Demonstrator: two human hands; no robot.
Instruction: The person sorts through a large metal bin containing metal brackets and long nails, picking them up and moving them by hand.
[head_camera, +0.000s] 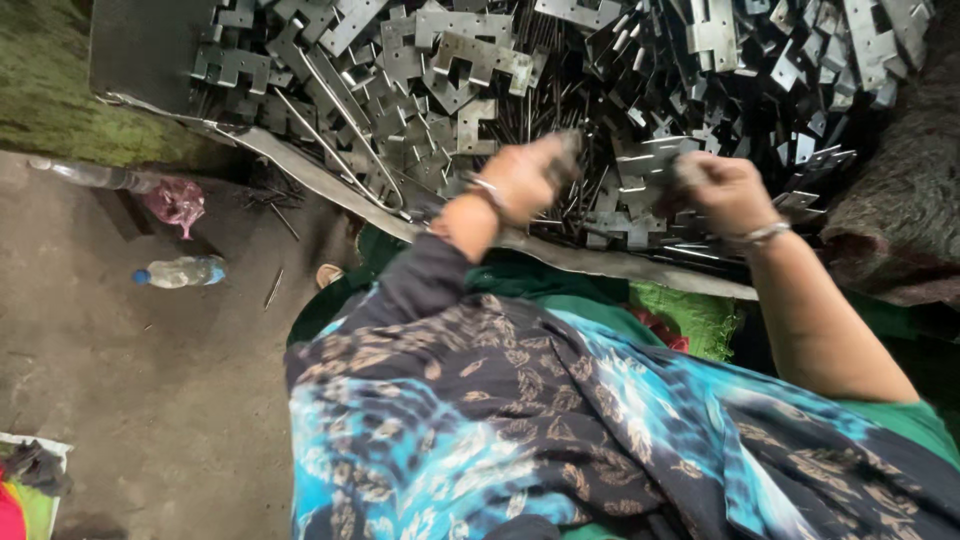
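While both hands work over the sheet-metal tray (150, 60), the heap of stamped hinge leaves (470, 60) on it remains large, so by my judgement most of the work is ahead. The left hand (525, 178) is raised just above the near edge of the tray, its fingers (562, 152) closed around a small dark metal piece, probably a hinge part or a pin, though blur keeps me from telling which. The right hand (728, 190) hovers over the near right part of the tray, fingers curled shut on another small piece whose kind I also cannot make out. Between the two hands, on the tray, lies a bed of thin steel pins (560, 205) mixed with hinge leaves; farther back on the tray the leaves are piled thickly and loose, none visibly joined. No finished pile of joined hinges shows anywhere near the tray, so how many are done cannot be told from this view. Left of the tray, on the concrete floor (120, 350), lie a clear plastic bottle with a blue cap (180, 271), a second bottle (95, 175) closer to the tray's corner, and a crumpled pink bag (176, 203). Below the tray's near edge, the person's lap is covered with blue and black patterned cloth (520, 420) over green fabric.
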